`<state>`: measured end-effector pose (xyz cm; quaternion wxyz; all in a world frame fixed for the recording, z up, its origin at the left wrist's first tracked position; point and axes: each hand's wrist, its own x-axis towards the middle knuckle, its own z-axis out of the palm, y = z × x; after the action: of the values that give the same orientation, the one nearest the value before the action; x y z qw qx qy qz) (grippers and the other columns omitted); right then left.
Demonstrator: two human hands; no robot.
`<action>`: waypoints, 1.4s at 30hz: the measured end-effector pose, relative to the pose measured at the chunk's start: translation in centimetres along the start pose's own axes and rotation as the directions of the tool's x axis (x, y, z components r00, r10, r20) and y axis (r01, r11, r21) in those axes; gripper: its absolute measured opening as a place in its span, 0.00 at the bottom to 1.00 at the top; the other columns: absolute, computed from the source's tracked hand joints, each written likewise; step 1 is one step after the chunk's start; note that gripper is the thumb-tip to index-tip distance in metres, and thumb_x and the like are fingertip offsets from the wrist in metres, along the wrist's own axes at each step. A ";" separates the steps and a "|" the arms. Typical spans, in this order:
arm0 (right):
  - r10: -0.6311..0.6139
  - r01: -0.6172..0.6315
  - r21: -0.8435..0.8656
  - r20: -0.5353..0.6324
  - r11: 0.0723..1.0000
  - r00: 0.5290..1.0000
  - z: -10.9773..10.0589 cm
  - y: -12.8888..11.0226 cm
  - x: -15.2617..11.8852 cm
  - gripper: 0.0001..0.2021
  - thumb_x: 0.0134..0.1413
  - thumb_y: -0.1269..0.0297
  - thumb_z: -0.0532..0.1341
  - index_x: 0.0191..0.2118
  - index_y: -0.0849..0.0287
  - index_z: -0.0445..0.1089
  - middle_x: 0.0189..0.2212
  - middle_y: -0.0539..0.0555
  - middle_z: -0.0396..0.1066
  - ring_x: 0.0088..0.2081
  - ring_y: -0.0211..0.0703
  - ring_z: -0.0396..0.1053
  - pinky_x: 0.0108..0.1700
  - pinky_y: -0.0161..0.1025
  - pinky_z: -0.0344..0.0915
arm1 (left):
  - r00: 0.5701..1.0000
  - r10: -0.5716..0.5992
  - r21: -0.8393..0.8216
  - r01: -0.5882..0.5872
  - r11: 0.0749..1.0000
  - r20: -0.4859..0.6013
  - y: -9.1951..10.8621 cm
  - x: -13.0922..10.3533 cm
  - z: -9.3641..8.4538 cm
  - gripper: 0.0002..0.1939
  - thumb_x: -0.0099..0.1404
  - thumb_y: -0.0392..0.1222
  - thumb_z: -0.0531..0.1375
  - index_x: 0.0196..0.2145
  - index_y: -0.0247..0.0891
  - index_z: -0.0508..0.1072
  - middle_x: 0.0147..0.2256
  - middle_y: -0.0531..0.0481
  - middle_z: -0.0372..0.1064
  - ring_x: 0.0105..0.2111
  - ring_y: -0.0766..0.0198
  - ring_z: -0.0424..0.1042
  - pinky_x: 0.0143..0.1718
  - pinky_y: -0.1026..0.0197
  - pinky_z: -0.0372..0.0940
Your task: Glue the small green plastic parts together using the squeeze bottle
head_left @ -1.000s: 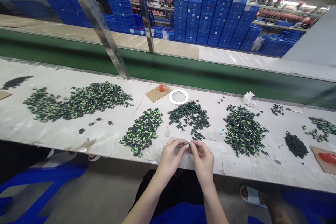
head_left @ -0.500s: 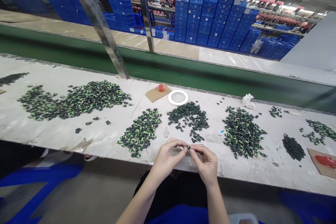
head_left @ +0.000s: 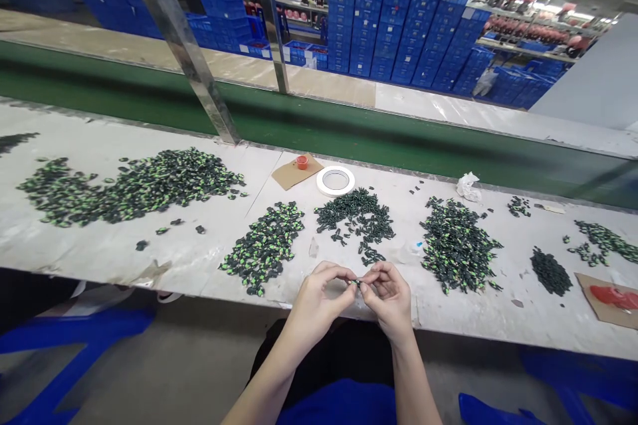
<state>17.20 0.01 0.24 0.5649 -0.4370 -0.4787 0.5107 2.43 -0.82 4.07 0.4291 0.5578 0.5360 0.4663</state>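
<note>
My left hand [head_left: 319,295] and my right hand [head_left: 389,297] meet over the front edge of the table. Between their fingertips is a small black-and-green part [head_left: 357,283], pinched from both sides and mostly covered by the fingers. Just beyond the hands lies a heap of small dark pieces [head_left: 356,212]. Left of it is a pile of black-and-green parts [head_left: 264,246], and a similar pile [head_left: 461,246] sits to the right.
A white tape roll [head_left: 335,181] lies behind the dark heap, beside cardboard [head_left: 286,177] bearing a red cup [head_left: 302,162]. A larger pile [head_left: 164,186] spreads leftward. Crumpled white paper [head_left: 469,187] sits near the green belt [head_left: 399,134]. Red material [head_left: 613,297] lies far right.
The view has shifted slightly. My right index finger and thumb have moved a little around the small part; both hands stay together at the same place.
</note>
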 end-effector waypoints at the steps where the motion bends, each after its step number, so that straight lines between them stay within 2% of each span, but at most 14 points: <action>1: 0.023 -0.022 0.022 -0.002 1.000 1.000 0.0 -0.1 0.0 0.14 0.45 0.60 0.70 0.37 0.55 0.67 0.24 0.48 0.72 0.29 0.38 0.72 0.36 0.35 0.70 | 1.000 0.001 0.009 -0.001 1.000 -0.011 0.1 -0.1 0.1 0.04 0.54 0.37 0.61 0.28 0.39 0.77 0.31 0.49 0.72 0.34 0.60 0.73 0.39 0.60 0.69; 6: 0.110 -0.116 0.087 0.065 0.989 0.992 -0.4 -0.2 0.1 0.16 0.43 0.60 0.71 0.37 0.55 0.65 0.24 0.47 0.71 0.28 0.37 0.70 0.33 0.33 0.69 | 0.999 0.031 0.046 -0.030 0.998 -0.015 0.4 -0.6 0.1 0.04 0.55 0.36 0.60 0.28 0.39 0.76 0.30 0.49 0.72 0.33 0.61 0.74 0.38 0.60 0.69; 9: 0.111 -0.118 0.081 0.086 0.990 0.990 -0.5 0.1 0.1 0.17 0.43 0.59 0.71 0.37 0.55 0.65 0.24 0.47 0.71 0.27 0.37 0.70 0.32 0.33 0.69 | 1.000 0.021 0.044 -0.020 0.999 -0.002 0.4 -0.5 0.0 0.04 0.54 0.36 0.61 0.27 0.39 0.76 0.30 0.49 0.72 0.33 0.61 0.74 0.39 0.60 0.69; 17: -0.063 0.076 -0.173 0.083 0.982 0.995 0.0 -1.3 -0.3 0.14 0.48 0.63 0.67 0.41 0.56 0.67 0.27 0.51 0.74 0.29 0.40 0.74 0.37 0.38 0.73 | 0.998 -0.057 -0.047 0.057 0.997 -0.001 -0.4 -0.1 0.0 0.04 0.52 0.38 0.62 0.27 0.38 0.77 0.30 0.49 0.73 0.33 0.61 0.73 0.40 0.60 0.69; 20: -0.078 0.089 -0.191 0.063 0.978 0.995 -0.3 -1.4 -0.5 0.12 0.48 0.63 0.66 0.40 0.55 0.67 0.27 0.51 0.74 0.30 0.41 0.74 0.37 0.39 0.73 | 0.998 -0.066 -0.047 0.066 0.997 0.021 -0.6 0.0 0.1 0.04 0.52 0.38 0.62 0.28 0.38 0.76 0.30 0.49 0.73 0.34 0.61 0.73 0.40 0.60 0.69; 24: -0.071 0.090 -0.247 0.083 0.965 0.994 -0.9 -1.4 -0.7 0.11 0.48 0.66 0.66 0.39 0.55 0.68 0.25 0.50 0.74 0.29 0.41 0.74 0.37 0.38 0.74 | 0.994 -0.064 -0.030 0.066 0.997 0.090 -0.3 -0.1 0.4 0.03 0.54 0.38 0.62 0.29 0.38 0.76 0.31 0.49 0.73 0.35 0.61 0.73 0.42 0.59 0.68; 28: -0.219 0.242 -0.374 0.102 0.895 0.970 -2.4 -2.4 -0.7 0.07 0.48 0.67 0.66 0.36 0.56 0.72 0.27 0.52 0.75 0.28 0.42 0.74 0.32 0.38 0.73 | 0.980 -0.025 -0.015 0.029 0.999 0.195 -0.2 -0.1 0.3 0.05 0.59 0.40 0.60 0.34 0.39 0.75 0.34 0.48 0.73 0.37 0.61 0.74 0.42 0.60 0.68; 29: -0.272 0.273 -0.410 0.063 0.870 0.960 -3.1 -2.8 -0.5 0.05 0.48 0.66 0.65 0.34 0.57 0.73 0.27 0.53 0.75 0.28 0.43 0.73 0.31 0.39 0.72 | 0.983 -0.014 0.014 0.011 1.000 0.183 -0.3 0.0 0.0 0.07 0.60 0.41 0.60 0.36 0.39 0.75 0.36 0.47 0.73 0.37 0.60 0.74 0.43 0.59 0.68; 31: -0.386 0.284 -0.483 -0.126 0.828 0.914 -4.6 -3.4 0.2 0.04 0.49 0.64 0.66 0.31 0.58 0.73 0.27 0.54 0.74 0.29 0.44 0.73 0.32 0.41 0.71 | 0.998 0.021 0.143 -0.031 0.989 0.067 -1.0 0.2 -1.0 0.09 0.62 0.42 0.59 0.39 0.40 0.75 0.39 0.46 0.73 0.40 0.57 0.73 0.45 0.55 0.66; 33: -0.480 0.215 -0.557 -0.387 0.802 0.787 -6.3 -3.8 1.3 0.08 0.48 0.60 0.67 0.31 0.59 0.73 0.28 0.55 0.73 0.29 0.45 0.72 0.34 0.43 0.71 | 0.989 0.095 0.342 -0.051 0.938 -0.115 -2.1 0.5 -2.6 0.08 0.63 0.41 0.57 0.38 0.42 0.76 0.39 0.45 0.74 0.44 0.51 0.69 0.49 0.48 0.62; 35: -0.503 0.135 -0.599 -0.506 0.789 0.701 -7.7 -3.9 2.4 0.13 0.47 0.55 0.67 0.31 0.61 0.73 0.29 0.57 0.73 0.30 0.45 0.71 0.37 0.47 0.71 | 0.957 0.159 0.505 -0.015 0.863 -0.243 -3.4 0.9 -4.2 0.09 0.64 0.38 0.55 0.36 0.43 0.77 0.39 0.44 0.75 0.45 0.48 0.67 0.49 0.43 0.58; 38: -0.537 0.086 -0.698 -0.460 0.711 0.708 -8.8 -3.4 3.6 0.20 0.48 0.47 0.64 0.37 0.62 0.74 0.39 0.63 0.73 0.40 0.52 0.71 0.42 0.51 0.69 | 0.938 0.174 0.623 0.053 0.780 -0.298 -5.2 1.5 -5.9 0.11 0.62 0.33 0.56 0.35 0.44 0.78 0.38 0.44 0.76 0.44 0.46 0.65 0.46 0.42 0.55; 40: -0.569 0.079 -0.805 -0.341 0.588 0.748 -8.8 -2.8 3.9 0.25 0.49 0.42 0.62 0.41 0.61 0.74 0.44 0.64 0.71 0.48 0.57 0.66 0.47 0.55 0.65 | 0.950 0.166 0.660 0.051 0.750 -0.263 -6.0 1.9 -6.4 0.12 0.60 0.32 0.57 0.33 0.45 0.78 0.37 0.44 0.76 0.41 0.47 0.64 0.44 0.43 0.54; 42: -0.559 0.097 -0.878 -0.210 0.469 0.802 -8.5 -1.8 4.0 0.30 0.47 0.37 0.60 0.44 0.61 0.73 0.44 0.65 0.72 0.52 0.61 0.61 0.51 0.59 0.60 | 0.959 0.169 0.686 0.035 0.727 -0.228 -6.4 2.2 -6.5 0.13 0.60 0.32 0.56 0.32 0.46 0.79 0.35 0.44 0.76 0.39 0.48 0.63 0.42 0.45 0.53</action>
<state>25.92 3.73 1.07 0.4750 -0.6561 -0.5858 -0.0268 -5.19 1.59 -0.83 0.0978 0.6252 0.7032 0.3243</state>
